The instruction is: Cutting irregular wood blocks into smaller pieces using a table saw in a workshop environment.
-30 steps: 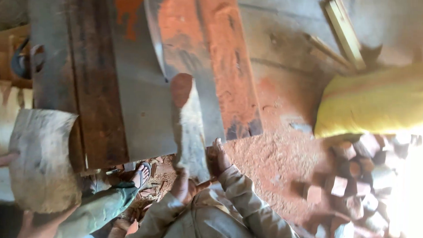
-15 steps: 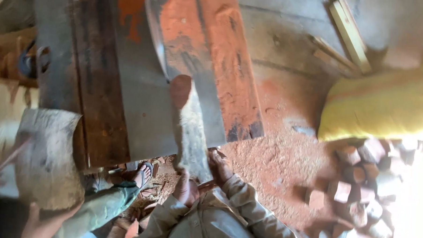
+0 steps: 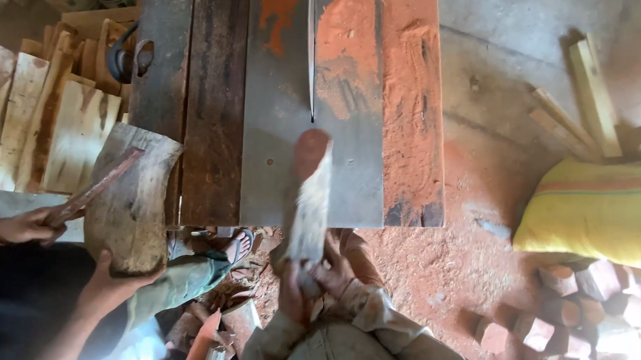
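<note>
Saw table [image 3: 278,164]: both hands' grip on wood piece [image 3: 309,194].

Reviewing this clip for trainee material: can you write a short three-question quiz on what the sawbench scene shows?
1. True or false: both of the wearer's hands grip the near end of the wood piece.
2. Where does the saw blade stand relative to that piece? A) beyond its far end, B) under its middle, C) to its left.
3. What does the other person at the left rest a thin stick on?

Key: 1. True: left hand and right hand hold it. 2. A. 3. A rough wood slab.
</note>
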